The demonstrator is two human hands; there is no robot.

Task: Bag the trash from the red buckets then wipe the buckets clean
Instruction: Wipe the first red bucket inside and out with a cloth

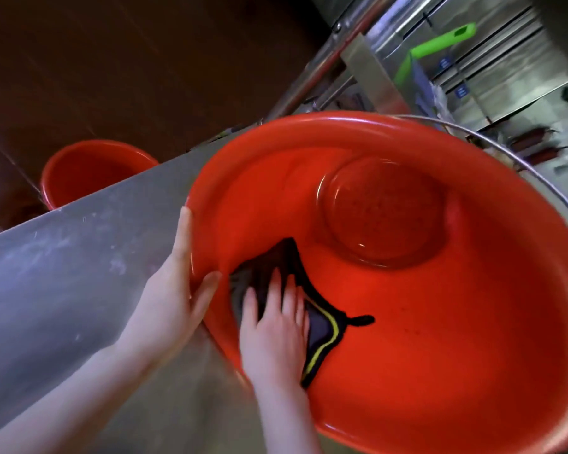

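Two red buckets were in view: the near bucket (pixel 456 339) was tipped with its mouth towards the camera at the edge of a steel counter (pixel 63 273), and the far bucket (pixel 92 172) stood lower down beyond the counter's far edge, partly hidden by it. The left hand (pixel 174 290) gripped the near bucket's rim, thumb hooked inside and fingers lying along the outside. The right hand (pixel 273 335) lay flat inside the bucket, its fingers straight and spread, pressing a dark cloth (pixel 322 329) with yellow trim against the inner wall close to the rim. A small loop on the cloth stuck out to the right. The bucket's round base showed bare and glossy. A wire handle (pixel 522 165) curved behind the upper rim, and a green object (pixel 440 44) hung among steel cabinets behind.
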